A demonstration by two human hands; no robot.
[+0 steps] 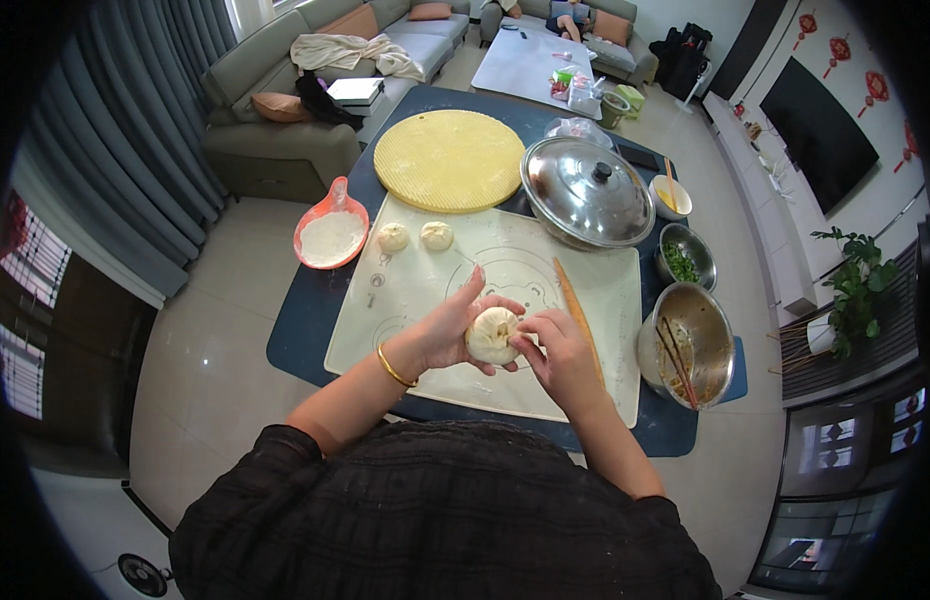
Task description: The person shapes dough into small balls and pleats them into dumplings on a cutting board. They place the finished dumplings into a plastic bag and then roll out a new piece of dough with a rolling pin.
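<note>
A round, pleated dough bun (489, 339) rests in the palm of my left hand (453, 322), whose fingers curl under and around it. The thumb of that hand points up, away from the dough. With thumb and fingertips, my right hand (558, 352) pinches the pleated edge on the bun's right side. Below both hands lies a pale printed kneading mat (420, 300). Two finished-looking buns (393, 237) sit apart from each other near its far left corner. Just right of my right hand, a tapered wooden rolling pin (573, 307) lies lengthwise on the mat.
A flour-filled orange scoop (331, 236) stands left. Behind the mat are a yellow ridged round board (450, 161) and a lidded steel pot (588, 191). Along the right edge stand a small bowl (670, 196), chopped greens (681, 261) and a steel bowl with chopsticks (656, 360). A person (568, 26) sits far back.
</note>
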